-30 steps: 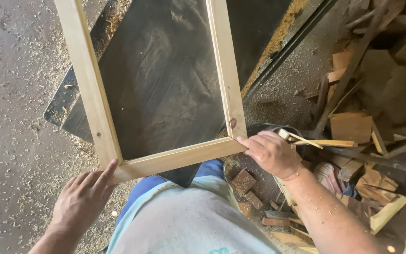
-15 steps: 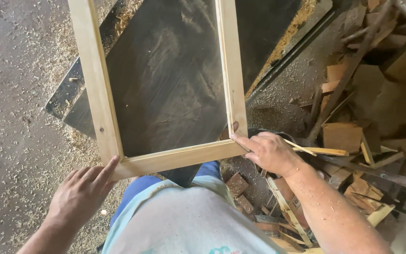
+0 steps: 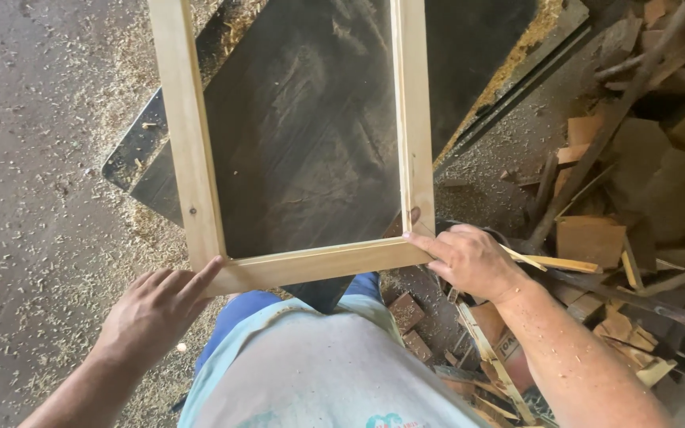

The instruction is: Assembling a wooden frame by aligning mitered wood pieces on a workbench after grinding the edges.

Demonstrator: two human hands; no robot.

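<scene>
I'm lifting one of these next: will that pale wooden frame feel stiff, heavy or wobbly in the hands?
The wooden frame probably feels light: its rails are thin and the middle is open. It likely stays fairly stiff, though the corner joints could rack. The left hand and right hand steady its near corners, suggesting it may swing.
</scene>
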